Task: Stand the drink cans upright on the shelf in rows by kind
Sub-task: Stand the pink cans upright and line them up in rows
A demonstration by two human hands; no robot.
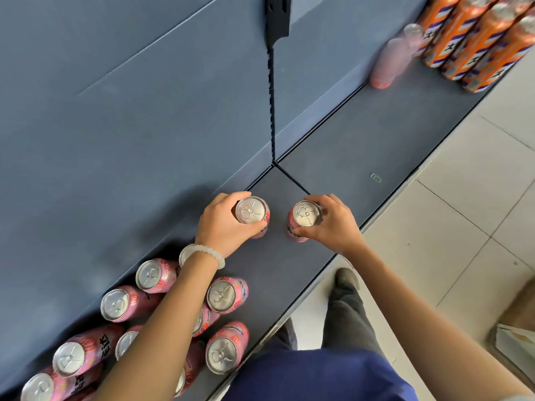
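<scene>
Each grip holds a pink can over the grey-blue shelf (362, 146), seemingly upright.

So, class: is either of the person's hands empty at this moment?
No: the left hand grips one upright pink aluminium drink can and the right hand grips another pink can.

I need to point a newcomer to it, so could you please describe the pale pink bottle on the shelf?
Follow the blue shelf to its far right end, where the orange striped cans stand in a row. The pale pink bottle stands just left of them, against the back panel. It alone is a smooth bottle without a metal can top.
</scene>
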